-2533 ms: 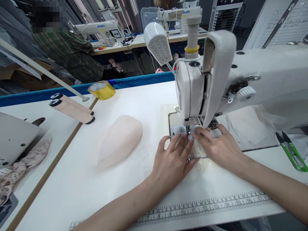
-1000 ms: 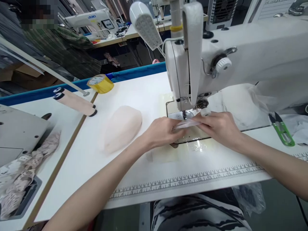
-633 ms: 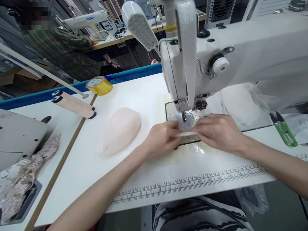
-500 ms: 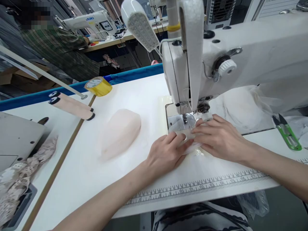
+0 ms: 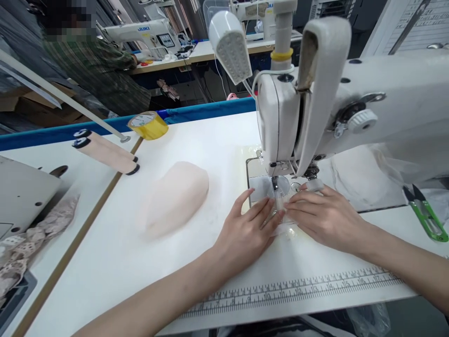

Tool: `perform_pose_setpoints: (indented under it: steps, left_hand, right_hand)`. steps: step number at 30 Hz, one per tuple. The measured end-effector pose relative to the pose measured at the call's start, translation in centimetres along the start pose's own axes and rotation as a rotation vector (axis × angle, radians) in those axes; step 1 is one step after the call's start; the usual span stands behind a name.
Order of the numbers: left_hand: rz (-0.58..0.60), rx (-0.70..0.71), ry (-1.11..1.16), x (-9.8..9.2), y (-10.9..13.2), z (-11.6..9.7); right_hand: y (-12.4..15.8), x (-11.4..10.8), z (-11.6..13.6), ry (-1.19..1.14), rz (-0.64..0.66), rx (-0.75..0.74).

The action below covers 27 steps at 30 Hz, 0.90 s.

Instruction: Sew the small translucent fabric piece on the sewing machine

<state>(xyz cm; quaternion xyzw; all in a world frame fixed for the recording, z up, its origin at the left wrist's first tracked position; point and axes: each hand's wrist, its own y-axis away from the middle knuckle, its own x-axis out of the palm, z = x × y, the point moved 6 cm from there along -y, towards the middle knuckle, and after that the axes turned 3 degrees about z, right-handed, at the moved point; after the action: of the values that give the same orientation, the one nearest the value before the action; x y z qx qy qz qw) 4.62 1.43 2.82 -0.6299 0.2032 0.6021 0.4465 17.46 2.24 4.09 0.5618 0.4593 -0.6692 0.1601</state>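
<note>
At the sewing machine (image 5: 280,103), a small piece of sheer whitish fabric (image 5: 279,228) lies beneath the presser foot (image 5: 275,183) and runs toward me. My left hand (image 5: 247,227) rests on its left side, index finger stretched out toward the metal plate, the others lying on the fabric. From the right, my right hand (image 5: 321,213) has its fingers close together on the fabric's edge; its thumb is hidden. A white band (image 5: 315,185) sits at one fingertip. To the left lies a pale pink moulded cup (image 5: 178,199).
Green thread snips (image 5: 426,213) lie at the right, beside white fabric (image 5: 365,178). Two thread cones (image 5: 107,152) and a yellow tape roll (image 5: 149,125) are at the back left. A printed ruler (image 5: 280,292) runs along the front edge. A person (image 5: 94,70) sits at another machine.
My view has shifted, so the machine appears farther right. My left index finger has straightened and its fingers have spread from a bunched hold. My right hand stays by the fabric.
</note>
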Motion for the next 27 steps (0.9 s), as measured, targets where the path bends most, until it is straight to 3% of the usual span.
perform_pose_setpoints:
  steps: [10,15,20,27]
  left_hand:
    - [0.01,-0.058,0.038,1.1,-1.1,2.1]
    - [-0.012,-0.084,0.047,1.2,-1.6,2.8]
    - [-0.044,-0.095,0.068,0.7,-1.3,2.3]
    - [0.006,-0.015,0.046,0.4,-0.3,0.7]
  right_hand:
    - [-0.6,0.6,-1.4,0.106,-0.087,0.022]
    - [-0.9,1.1,-1.9,0.142,-0.066,0.065]
    - [-0.5,1.3,-1.1,0.148,-0.063,0.036]
    - [0.2,0.8,-0.3,0.108,-0.068,-0.021]
